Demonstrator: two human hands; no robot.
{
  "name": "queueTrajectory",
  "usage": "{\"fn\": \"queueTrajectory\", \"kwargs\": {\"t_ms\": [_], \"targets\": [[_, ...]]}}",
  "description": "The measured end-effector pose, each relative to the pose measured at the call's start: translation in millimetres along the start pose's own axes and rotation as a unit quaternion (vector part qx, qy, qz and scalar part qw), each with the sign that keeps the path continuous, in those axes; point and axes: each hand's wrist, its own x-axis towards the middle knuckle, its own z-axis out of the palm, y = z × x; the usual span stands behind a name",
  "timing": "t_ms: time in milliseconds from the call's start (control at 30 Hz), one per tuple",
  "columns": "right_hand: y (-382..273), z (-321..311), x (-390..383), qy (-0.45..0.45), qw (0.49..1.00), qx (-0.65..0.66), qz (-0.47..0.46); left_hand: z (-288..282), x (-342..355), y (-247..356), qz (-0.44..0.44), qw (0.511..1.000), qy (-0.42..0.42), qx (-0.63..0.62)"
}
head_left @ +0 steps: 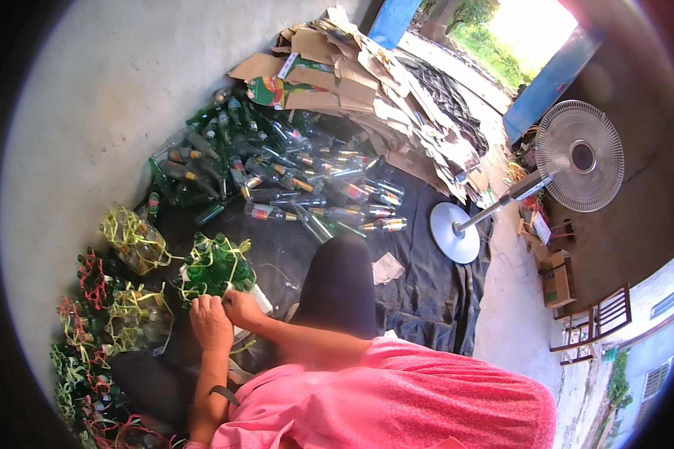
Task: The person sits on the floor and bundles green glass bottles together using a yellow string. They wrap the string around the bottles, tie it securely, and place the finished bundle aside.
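My left hand (210,322) and right hand (243,307) are close together at the near side of a bundle of green bottles (206,273), bound with yellow-green strapping (238,251). Both sets of fingers are curled closed at the bundle's edge; exactly what they grip is too small to tell. A white strip-like piece (260,299) shows just beyond my right hand. Tied bundles of clear bottles (138,322) and green bottles (86,269), with yellow and red strapping, line the wall on my left.
A dark sheet (419,307) carries loose bottles (277,165) and stacked flattened cardboard (367,90). A standing fan (454,230) is at the right, with a wooden chair (591,329) and cardboard box (558,280) beyond. My knee (335,280) rises beside the bundle; a wall (75,135) bounds the left.
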Motion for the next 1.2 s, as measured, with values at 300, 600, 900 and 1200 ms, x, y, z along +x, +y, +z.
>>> {"fn": "queueTrajectory", "kwargs": {"t_ms": [300, 600, 900, 1200], "targets": [[-10.3, -22.2, -1.8, -0.055, 0.998, 0.019, 0.032, 11.7, 10.9, -9.5, -0.030, 0.998, -0.058, -0.003], [-8.5, -20.5, -2.2, -0.030, 0.999, -0.035, 0.025, 11.4, 21.9, -14.2, -0.089, 0.982, -0.165, -0.032], [-9.8, -28.1, -4.4, -0.017, 0.999, -0.019, 0.048, -16.5, 48.8, 3.9, -0.010, 0.950, -0.297, 0.099], [19.7, -18.2, 8.0, -0.068, 0.996, -0.053, 0.012, -10.3, 70.3, -34.9, 0.111, 0.912, -0.372, 0.130]]}}
